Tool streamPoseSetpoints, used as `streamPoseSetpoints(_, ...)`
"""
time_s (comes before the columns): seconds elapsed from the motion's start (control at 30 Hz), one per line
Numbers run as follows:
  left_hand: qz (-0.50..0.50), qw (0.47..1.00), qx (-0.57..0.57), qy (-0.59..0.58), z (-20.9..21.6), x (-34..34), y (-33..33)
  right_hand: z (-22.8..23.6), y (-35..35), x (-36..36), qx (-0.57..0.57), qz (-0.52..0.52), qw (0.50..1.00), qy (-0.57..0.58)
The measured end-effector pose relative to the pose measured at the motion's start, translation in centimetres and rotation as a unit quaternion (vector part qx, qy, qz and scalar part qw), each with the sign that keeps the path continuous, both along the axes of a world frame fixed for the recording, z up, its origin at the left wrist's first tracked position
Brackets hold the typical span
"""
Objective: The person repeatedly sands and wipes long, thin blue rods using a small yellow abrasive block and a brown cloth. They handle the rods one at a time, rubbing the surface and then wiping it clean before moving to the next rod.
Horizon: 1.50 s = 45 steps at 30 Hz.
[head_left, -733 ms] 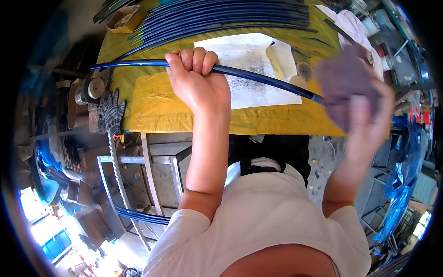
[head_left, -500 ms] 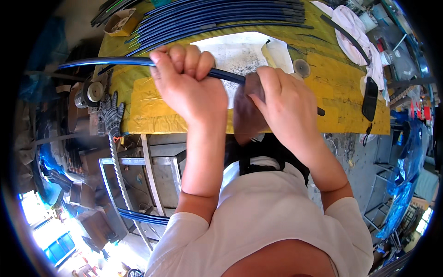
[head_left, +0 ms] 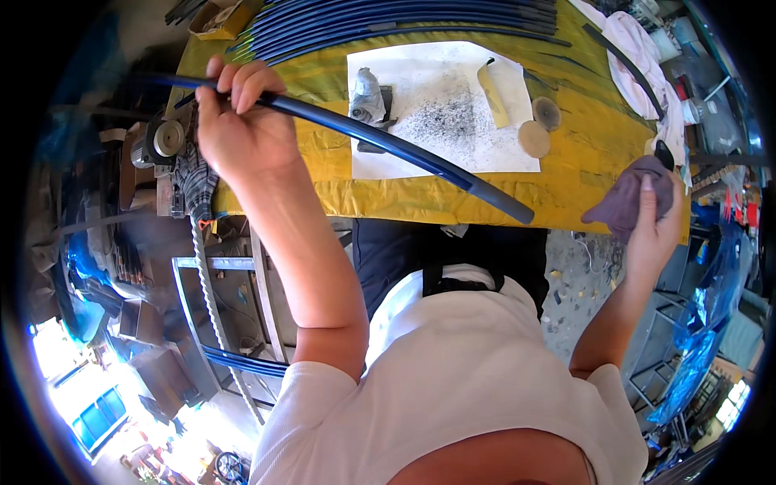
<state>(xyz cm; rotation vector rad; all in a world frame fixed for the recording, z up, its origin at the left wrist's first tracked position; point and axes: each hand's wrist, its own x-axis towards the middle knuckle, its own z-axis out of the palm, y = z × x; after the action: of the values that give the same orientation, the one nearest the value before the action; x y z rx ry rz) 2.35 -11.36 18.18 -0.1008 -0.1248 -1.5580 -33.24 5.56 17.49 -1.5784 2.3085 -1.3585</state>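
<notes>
My left hand (head_left: 255, 133) is closed around a long, glossy dark blue rod (head_left: 368, 137), gripping it toward its far left part. The rod slants down to the right across the near half of the table, and its dull grey-black end hangs by the front edge. Over the table's right front corner, my right hand (head_left: 656, 220) clutches a crumpled purple-brown cloth (head_left: 634, 198), apart from the rod. A black object (head_left: 664, 153) shows partly behind the cloth. Beneath the rod lies a white sheet (head_left: 444, 69) strewn with dark specks.
On the yellow-covered table (head_left: 307, 190), several blue rods (head_left: 404, 20) lie at the back. A grey tube (head_left: 366, 97), a yellowish strip (head_left: 491, 93) and two round discs (head_left: 534, 139) are on or by the sheet. A pale cloth (head_left: 634, 48) and a grey glove (head_left: 196, 174) lie at the sides.
My right hand has come off the rod and moved right with the cloth. My left hand has shifted left along with the rod, whose right end now shows uncovered.
</notes>
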Motion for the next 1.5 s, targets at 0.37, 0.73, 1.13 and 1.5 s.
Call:
streamPoseSetpoints(0.37, 0.023, 0.996, 0.017, -0.089, 0.2, -3.8, 1.3, 4.3, -2.8, 8.7, -0.019, 0.24, 0.944, -0.225)
streamPoseSetpoints(0.73, -0.005, 0.993, -0.11, 0.034, 1.0, -0.4, -0.7, 1.4, -0.8, 6.9, 0.2, 0.215, 0.952, 0.085)
streamPoseSetpoints(1.13, -0.045, 0.992, -0.052, 0.11, 0.0, -1.4, -1.3, -0.4, -1.3, -2.0, 0.085, 0.111, 0.983, 0.119)
streamPoseSetpoints(1.5, 0.028, 0.999, -0.008, 0.043, -0.7, -1.4, -0.4, 1.6, -2.9, 8.6, 0.047, 0.408, 0.821, -0.396)
